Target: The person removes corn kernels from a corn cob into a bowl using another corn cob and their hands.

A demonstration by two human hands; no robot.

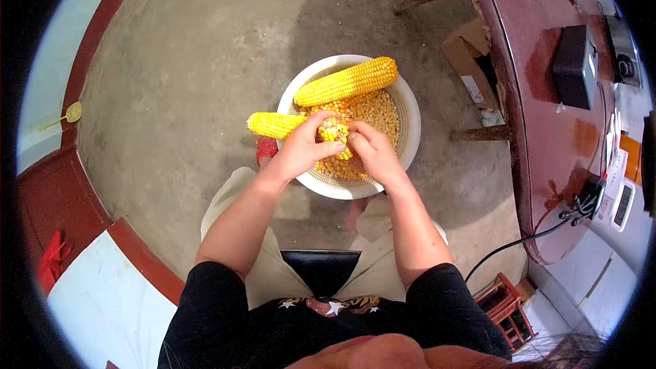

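My left hand (pixel 302 145) grips a yellow ear of corn (pixel 333 131), thumb across its near side; some of its kernels look uneven or gone. Pressed to the right side of that ear are the curled fingers of my right hand (pixel 374 153). Below both hands sits a white basket (pixel 409 119) with loose corn kernels (pixel 383 117) in it. A large whole ear (pixel 348 82) lies across the basket's far side. Another yellow ear (pixel 272 124) sticks out over the left rim, its right end hidden behind my left hand.
The basket stands on a concrete floor (pixel 184 96) between my legs. At right is a dark red table (pixel 540 96) with a black box (pixel 575 67) on it. A cardboard box (pixel 471 61) sits beneath its edge. A black cable (pixel 506 244) hangs down near my right arm.
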